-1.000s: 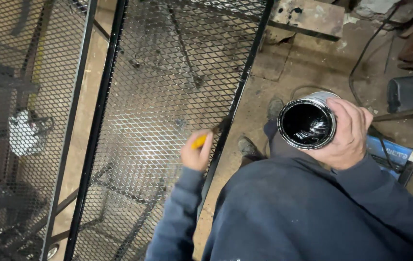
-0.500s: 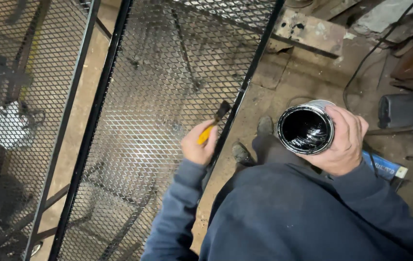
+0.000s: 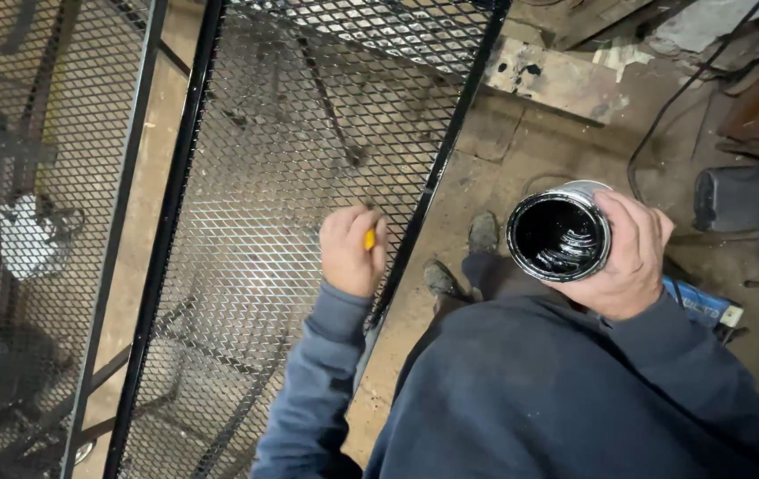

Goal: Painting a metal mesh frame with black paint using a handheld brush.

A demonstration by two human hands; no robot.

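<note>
Left hand [image 3: 353,251] fisted around a yellow brush handle [image 3: 369,239]; right hand [image 3: 628,257] grips black paint can [image 3: 559,234].

Head view, steeply downward, close overhead

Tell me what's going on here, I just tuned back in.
A person in a dark blue sweatshirt stands over a black expanded-metal mesh panel in a black frame. The left hand is closed on a yellow-handled brush pressed against the mesh near the frame's right rail; its bristles are hidden. The right hand grips an open round metal can of glossy black paint, held level over the dusty concrete floor. A second mesh panel lies alongside on the left.
</note>
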